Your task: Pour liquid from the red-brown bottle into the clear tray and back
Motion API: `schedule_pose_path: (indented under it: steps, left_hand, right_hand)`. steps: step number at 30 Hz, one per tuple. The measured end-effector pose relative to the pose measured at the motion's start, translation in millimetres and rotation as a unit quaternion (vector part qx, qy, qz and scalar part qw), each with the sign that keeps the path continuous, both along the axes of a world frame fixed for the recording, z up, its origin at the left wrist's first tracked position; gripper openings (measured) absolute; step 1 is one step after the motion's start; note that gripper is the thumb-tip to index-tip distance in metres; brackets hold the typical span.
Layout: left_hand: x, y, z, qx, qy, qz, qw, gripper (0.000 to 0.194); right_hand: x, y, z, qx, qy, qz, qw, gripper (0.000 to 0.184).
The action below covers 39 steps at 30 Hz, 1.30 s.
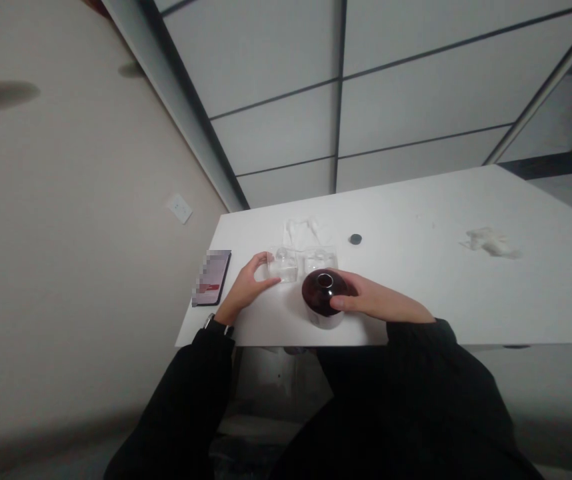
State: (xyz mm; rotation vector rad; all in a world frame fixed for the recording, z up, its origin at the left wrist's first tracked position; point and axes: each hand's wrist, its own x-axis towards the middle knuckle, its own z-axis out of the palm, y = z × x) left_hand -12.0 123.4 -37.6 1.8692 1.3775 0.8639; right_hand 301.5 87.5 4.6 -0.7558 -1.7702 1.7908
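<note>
Head view: right hand (380,300) grips a dark bottle (322,292) (left hand (246,285) cups a clear jar (284,267)).

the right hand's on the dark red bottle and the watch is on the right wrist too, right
No: the watch is on the left wrist, not the right, as the head view shows. The right hand is on the dark red bottle, as you said.
</note>
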Motion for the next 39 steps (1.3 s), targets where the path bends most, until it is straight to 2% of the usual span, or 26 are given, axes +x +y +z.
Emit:
schedule_pose_path:
  steps: [4,8,17,28,39]
  left_hand:
    - [6.1,-2.9,8.7,0.025,0.082,-0.001,0.996,0.054]
    - [8.1,-2.8,7.5,0.028,0.111,0.011,0.993,0.058]
    - [7.6,-1.7,3.2,0.074,0.131,-0.021,0.988,0.058]
    - [20.4,-3.4,2.5,0.09,0.178,-0.008,0.98,0.057]
    - [20.7,-2.6,0.5,0.105,0.194,-0.01,0.975,0.053]
  right_hand:
    - [0.6,-0.3,-0.6,0.008,0.001,-0.001,1.0,0.08]
    - [2.1,-2.6,4.5,0.016,-0.014,-0.013,1.0,0.078]
    - [5.0,-4.8,7.8,0.025,-0.045,-0.034,0.998,0.079]
    - [2.9,-2.8,12.3,0.041,-0.057,-0.029,0.997,0.077]
    - [3.0,-6.2,19.0,0.057,-0.097,-0.05,0.992,0.071]
